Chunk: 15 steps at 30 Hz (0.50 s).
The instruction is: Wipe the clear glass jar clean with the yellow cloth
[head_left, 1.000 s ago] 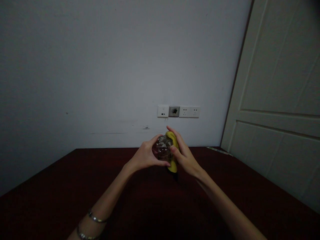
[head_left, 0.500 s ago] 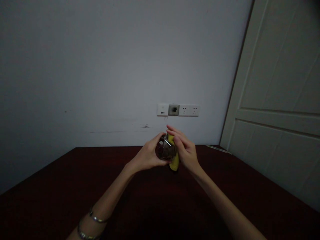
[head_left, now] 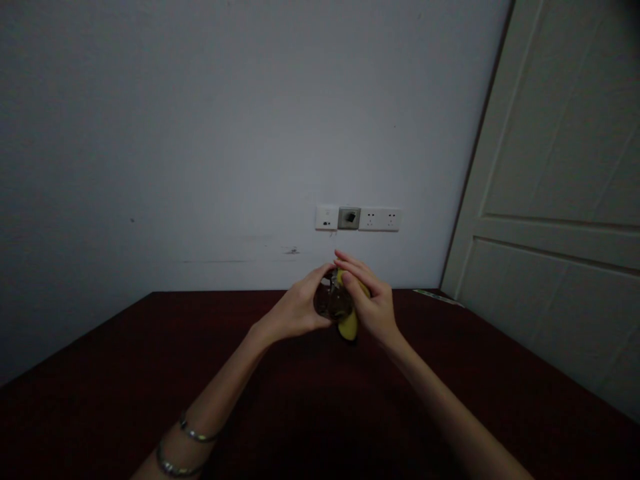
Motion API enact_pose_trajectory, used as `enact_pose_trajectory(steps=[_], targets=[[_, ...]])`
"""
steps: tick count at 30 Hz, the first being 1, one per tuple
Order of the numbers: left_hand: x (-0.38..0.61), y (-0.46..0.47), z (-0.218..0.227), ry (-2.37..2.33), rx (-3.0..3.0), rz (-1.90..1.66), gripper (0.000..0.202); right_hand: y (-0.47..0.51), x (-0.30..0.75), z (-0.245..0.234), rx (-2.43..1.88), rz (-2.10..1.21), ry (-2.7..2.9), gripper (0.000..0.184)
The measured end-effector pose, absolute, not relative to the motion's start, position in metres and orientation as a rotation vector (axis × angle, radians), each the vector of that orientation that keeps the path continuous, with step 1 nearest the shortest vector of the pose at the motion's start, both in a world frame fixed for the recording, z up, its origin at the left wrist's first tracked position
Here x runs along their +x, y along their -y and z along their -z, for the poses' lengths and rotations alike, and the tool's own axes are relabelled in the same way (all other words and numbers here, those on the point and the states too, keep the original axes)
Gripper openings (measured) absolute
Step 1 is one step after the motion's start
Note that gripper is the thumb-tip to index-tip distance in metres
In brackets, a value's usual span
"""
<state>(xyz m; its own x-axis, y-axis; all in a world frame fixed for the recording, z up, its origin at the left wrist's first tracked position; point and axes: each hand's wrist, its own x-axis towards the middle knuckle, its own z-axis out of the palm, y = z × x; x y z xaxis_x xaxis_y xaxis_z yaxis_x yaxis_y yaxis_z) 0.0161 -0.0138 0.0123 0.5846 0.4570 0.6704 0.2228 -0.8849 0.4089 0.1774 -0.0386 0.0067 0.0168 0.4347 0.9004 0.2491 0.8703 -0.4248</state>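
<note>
Both of my hands meet at the centre of the view, over the far half of the dark red table (head_left: pixel 125 373). My left hand (head_left: pixel 299 311) is curled around a small clear glass (head_left: pixel 330 301), with the thumb over its top and the fingers wrapped beneath, so the grip is closed on it. My right hand (head_left: pixel 376 308) is closed on a yellow cloth (head_left: pixel 349 326) and presses it against the right side of the glass; the fingers lie flat and point up and to the left across the rim, and the lower end of the cloth hangs out below the palm. I cannot tell whether the glass rests on the table or is held just above it. Both forearms run in from the lower edge of the view and converge toward the glass, the elbows well apart. Two metal bangles (head_left: pixel 193 437) sit on my left wrist. The far edge of the table lies close behind my hands, against the white wall (head_left: pixel 200 133), where a socket strip (head_left: pixel 357 219) is mounted just above them. A pale door (head_left: pixel 560 200) stands to the right, well apart from my right hand. The table surface extends broadly to the left, to the right and toward me.
</note>
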Motion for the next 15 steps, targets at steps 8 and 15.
enact_pose_trajectory(steps=[8,15], targets=[[0.0156,0.0075,-0.0082,-0.652,2.545,-1.155,0.063,0.0399,0.1817,-0.0055,-0.473,0.111,1.907,0.034],[0.0159,0.0101,-0.0092,-0.698,2.568,-1.144,0.071,0.0331,0.1807,-0.0025,-0.567,-0.036,1.716,0.028]])
